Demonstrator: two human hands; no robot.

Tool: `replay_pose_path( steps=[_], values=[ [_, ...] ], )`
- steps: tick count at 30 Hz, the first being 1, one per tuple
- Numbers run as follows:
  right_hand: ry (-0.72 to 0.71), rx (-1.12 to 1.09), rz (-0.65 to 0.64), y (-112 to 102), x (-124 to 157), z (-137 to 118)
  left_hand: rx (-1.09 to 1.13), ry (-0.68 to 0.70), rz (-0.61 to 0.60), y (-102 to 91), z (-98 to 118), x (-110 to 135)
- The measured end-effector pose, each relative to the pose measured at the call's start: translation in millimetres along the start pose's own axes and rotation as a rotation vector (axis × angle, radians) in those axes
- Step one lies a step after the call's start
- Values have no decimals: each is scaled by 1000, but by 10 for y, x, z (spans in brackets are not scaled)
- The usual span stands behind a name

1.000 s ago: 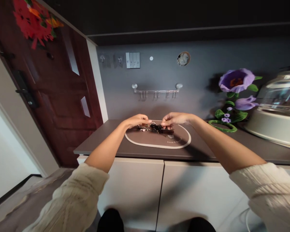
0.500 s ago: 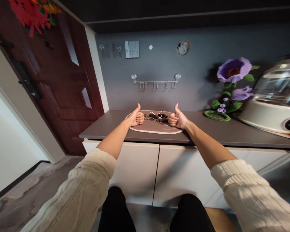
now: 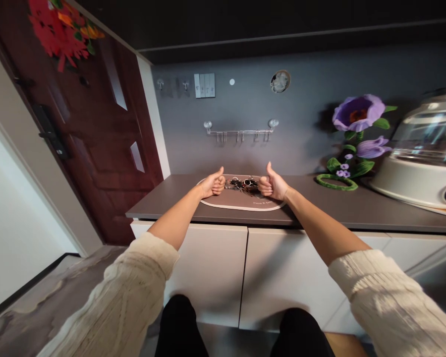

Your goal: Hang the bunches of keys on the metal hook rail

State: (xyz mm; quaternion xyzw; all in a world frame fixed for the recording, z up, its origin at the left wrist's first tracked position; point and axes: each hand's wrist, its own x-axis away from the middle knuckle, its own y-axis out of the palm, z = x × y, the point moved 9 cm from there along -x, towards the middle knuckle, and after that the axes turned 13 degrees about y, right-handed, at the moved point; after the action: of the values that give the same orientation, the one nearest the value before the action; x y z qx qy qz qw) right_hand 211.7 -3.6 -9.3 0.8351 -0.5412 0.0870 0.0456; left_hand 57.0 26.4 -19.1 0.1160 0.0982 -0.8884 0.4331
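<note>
My left hand [image 3: 213, 184] is curled into a fist with the thumb raised and tilted to the right, over the left part of a brown oval mat [image 3: 230, 200] with a pale rim. Mirroring it, my right hand [image 3: 272, 183] is a fist with the thumb pointing up, over the mat's right part. Neither hand has anything visible in it. Between the two fists lies a pile of keys [image 3: 242, 184] with rings and dark pieces; its ends are partly hidden behind my hands.
A clear hook rail [image 3: 241, 132] is fixed to the grey wall above the mat. To the right on the counter [image 3: 301, 213] stand purple felt flowers [image 3: 359, 115] and a white appliance [image 3: 419, 173] with a clear dome. A dark red door [image 3: 107, 163] is at the left.
My left thumb has tipped to the right, where it stood more upright before. The right fist keeps its shape. The whole view has shifted slightly, with the scene lower in the picture.
</note>
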Motion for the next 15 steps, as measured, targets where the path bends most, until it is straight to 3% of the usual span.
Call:
replay_pose_path(
  steps=[3,8,15],
  values=[
    [-99,-5,55,49,-59,-173,-113,132,123,-140,173,-99],
    [-273,7,295,26,-237,-426,-546,287,426,-463,441,-172],
    [-358,285,595,-4,-562,-486,-1108,404,321,-396,483,-155]
  ],
)
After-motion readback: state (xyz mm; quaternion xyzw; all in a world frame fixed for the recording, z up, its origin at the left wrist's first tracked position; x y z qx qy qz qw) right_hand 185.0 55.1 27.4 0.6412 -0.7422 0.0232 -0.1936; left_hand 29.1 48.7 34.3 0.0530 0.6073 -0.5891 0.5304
